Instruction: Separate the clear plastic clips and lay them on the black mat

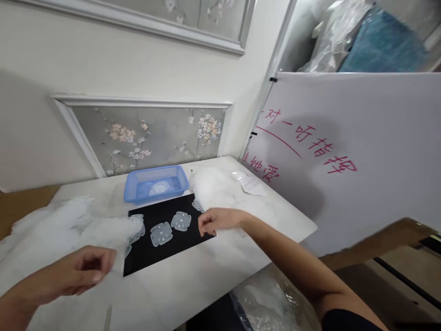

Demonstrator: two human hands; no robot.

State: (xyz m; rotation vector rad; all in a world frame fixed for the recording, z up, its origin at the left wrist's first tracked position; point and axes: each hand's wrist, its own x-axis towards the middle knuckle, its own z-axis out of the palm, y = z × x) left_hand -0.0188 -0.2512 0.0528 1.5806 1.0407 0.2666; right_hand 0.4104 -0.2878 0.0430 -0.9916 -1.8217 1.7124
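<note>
Easy, from here, to disturb the pair on the black mat (144, 255): a left clear piece (161, 234) and a right clear piece (181, 221), lying flat side by side — touching or barely apart, hard to tell. Liable to slide or turn at a brush of the right hand (220, 218), being thin-looking and loose. Possible, too, to drag the white heap at the left (62, 225) further in, along with the edge pieces (138, 225) at the mat's left end, or to lose a piece against the white heap at the right (210, 181), with so little contrast there. Possible also to shift the whole mat by leaning a wrist on it.

As for pose: reaching in from the right on a long, slanting forearm, with fingers bent down and leftward at the mat's right end; resting or hovering, impossible to tell. In the right grip, curled fingers with tips partly hidden; cannot say whether together or clamped on anything. At the left, held low, short of the mat and pointing rightward, the left hand (82, 271); in the left grip, thumb and fingers loosely apart around a dark hollow — nothing seen between. Behind the mat on the worktop (193, 276), a blue basket (141, 198) with more clear pieces (159, 187) inside.
</note>
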